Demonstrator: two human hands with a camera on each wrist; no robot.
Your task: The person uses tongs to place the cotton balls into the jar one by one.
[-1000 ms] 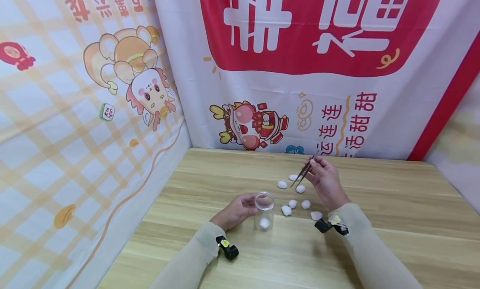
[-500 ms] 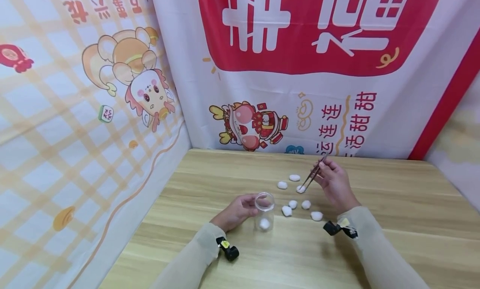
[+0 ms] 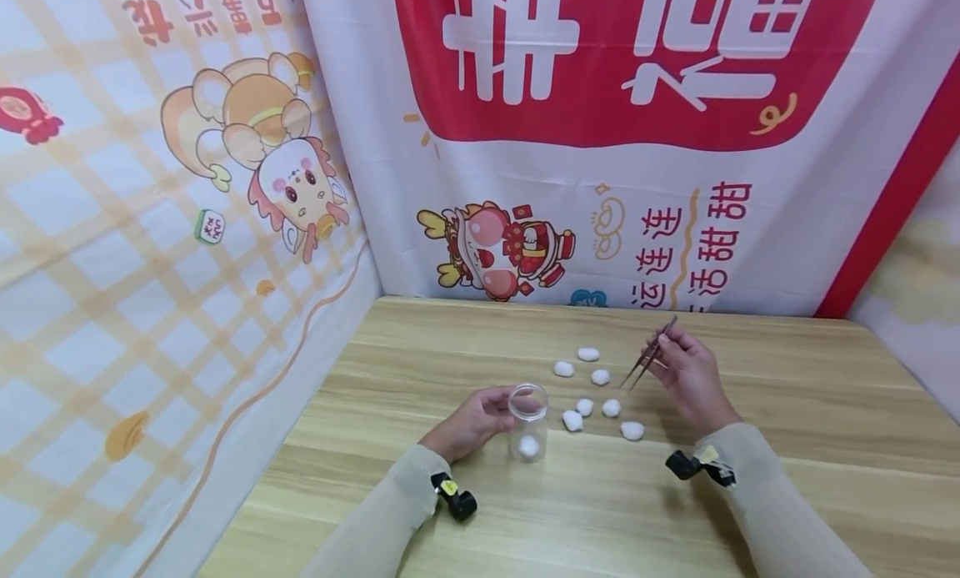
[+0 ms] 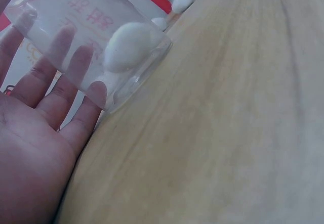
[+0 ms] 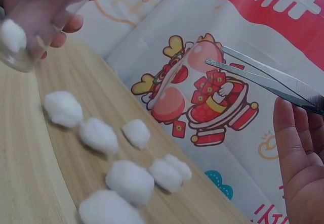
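My left hand [image 3: 476,424] grips a clear plastic jar [image 3: 518,434] that stands upright on the table, its mouth uncovered. Inside at the bottom lies one white cotton ball [image 4: 130,47]; the fingers [image 4: 83,62] curl against the far side of the wall in the left wrist view. With my right hand [image 3: 693,382] I hold metal tweezers [image 3: 651,353] pointing down and left. Their two tips stand apart with nothing between them, just right of the loose cotton balls [image 3: 601,378]. The nearest of these, in the right wrist view, is a large cotton ball [image 5: 109,209].
Several cotton balls lie scattered on the wooden table [image 3: 810,444] between the two hands, one cotton ball [image 3: 632,430] nearer the front. A printed cloth [image 3: 600,169] hangs behind the table's back edge, and a checked cloth [image 3: 150,311] at the left.
My right hand has moved right with the tweezers, their tips passing over a cotton ball and now lying to its right. The left hand and jar have stayed in place.
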